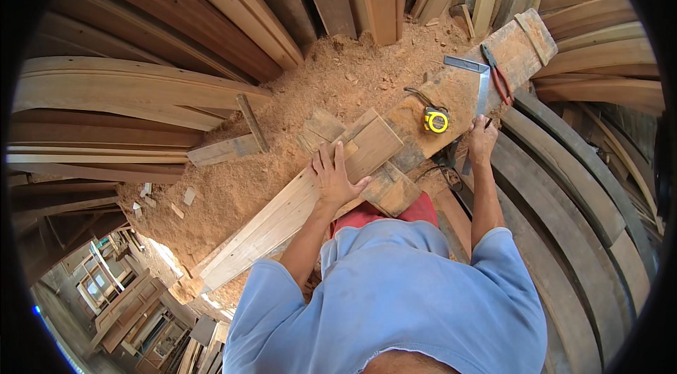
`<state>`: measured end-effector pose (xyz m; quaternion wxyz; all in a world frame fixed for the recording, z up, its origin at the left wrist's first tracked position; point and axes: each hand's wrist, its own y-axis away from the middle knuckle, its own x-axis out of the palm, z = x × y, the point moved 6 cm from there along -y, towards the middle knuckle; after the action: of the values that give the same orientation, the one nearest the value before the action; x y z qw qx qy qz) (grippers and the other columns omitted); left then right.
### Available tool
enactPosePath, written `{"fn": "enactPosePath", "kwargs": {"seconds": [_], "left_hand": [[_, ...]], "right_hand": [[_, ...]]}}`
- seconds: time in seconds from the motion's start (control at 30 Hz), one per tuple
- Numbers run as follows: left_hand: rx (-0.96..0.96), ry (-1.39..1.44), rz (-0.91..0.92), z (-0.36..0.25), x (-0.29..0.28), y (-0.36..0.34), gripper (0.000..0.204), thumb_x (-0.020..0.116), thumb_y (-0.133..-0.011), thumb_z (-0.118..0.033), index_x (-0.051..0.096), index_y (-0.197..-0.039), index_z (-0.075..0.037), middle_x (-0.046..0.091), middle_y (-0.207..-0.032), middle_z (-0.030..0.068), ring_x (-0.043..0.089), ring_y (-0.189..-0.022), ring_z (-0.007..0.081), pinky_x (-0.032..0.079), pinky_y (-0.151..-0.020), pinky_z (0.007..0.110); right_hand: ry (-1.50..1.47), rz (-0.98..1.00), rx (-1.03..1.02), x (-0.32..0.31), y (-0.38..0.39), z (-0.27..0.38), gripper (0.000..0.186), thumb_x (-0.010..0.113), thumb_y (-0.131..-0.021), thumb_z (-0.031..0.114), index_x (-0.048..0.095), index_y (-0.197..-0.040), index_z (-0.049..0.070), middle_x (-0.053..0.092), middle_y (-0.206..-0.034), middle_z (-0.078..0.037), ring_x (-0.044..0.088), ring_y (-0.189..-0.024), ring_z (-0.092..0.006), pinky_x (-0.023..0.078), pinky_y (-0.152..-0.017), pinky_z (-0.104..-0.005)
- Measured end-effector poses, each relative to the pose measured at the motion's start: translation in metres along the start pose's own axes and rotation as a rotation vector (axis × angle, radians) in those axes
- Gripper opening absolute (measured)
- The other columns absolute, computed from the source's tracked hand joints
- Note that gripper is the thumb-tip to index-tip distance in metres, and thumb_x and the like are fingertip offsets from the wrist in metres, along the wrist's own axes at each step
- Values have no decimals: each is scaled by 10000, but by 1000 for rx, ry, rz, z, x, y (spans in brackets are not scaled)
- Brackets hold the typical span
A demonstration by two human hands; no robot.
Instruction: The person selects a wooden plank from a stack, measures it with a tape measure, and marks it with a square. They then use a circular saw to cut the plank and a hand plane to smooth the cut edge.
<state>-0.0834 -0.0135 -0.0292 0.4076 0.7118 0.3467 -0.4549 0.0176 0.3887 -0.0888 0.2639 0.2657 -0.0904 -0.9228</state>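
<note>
My left hand (pixel 334 178) lies flat with its fingers spread on a pale wooden board (pixel 264 222), close to a joint with a shorter, browner piece (pixel 372 145) at its upper end. Over to the right, my right hand (pixel 483 140) is closed around the long blade of a metal try square (pixel 482 92). A small dark tip, perhaps a pencil, pokes out by its fingers. The square's stock points left, across a worn bench plank (pixel 451 95). On that plank a yellow and black tape measure (pixel 436 119) sits left of my right hand, and red-handled pliers (pixel 499 77) lie beyond the square.
Sawdust (pixel 360 74) covers the ground beyond the bench. Long timber boards (pixel 190 7) lean at the far side and left. Curved dark planks (pixel 557 233) are stacked at the right. Short wood offcuts (pixel 226 150) lie on the sawdust. A block (pixel 391 190) sits against my legs.
</note>
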Motion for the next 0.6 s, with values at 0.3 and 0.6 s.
{"fn": "enactPosePath", "kwargs": {"seconds": [0.3, 0.6], "left_hand": [[14, -75, -13, -4, -2, -4, 1207, 831, -615, -642, 307, -1555, -95, 329, -1516, 244, 320, -1369, 425, 237, -1109, 610], [22, -104, 23, -4, -4, -4, 1160, 776, -651, -716, 337, -1561, -145, 341, -1523, 222, 341, -1347, 421, 252, -1117, 602]], "right_hand": [[843, -39, -127, -19, -10, 3, 414, 586, -953, 237, 584, -1329, 64, 605, -1207, -268, 594, -1127, -452, 460, -983, -519], [849, 178, -309, 42, -24, 23, 377, 608, -890, 121, 558, -1253, 34, 587, -1183, -243, 589, -1106, -451, 493, -934, -523]]}}
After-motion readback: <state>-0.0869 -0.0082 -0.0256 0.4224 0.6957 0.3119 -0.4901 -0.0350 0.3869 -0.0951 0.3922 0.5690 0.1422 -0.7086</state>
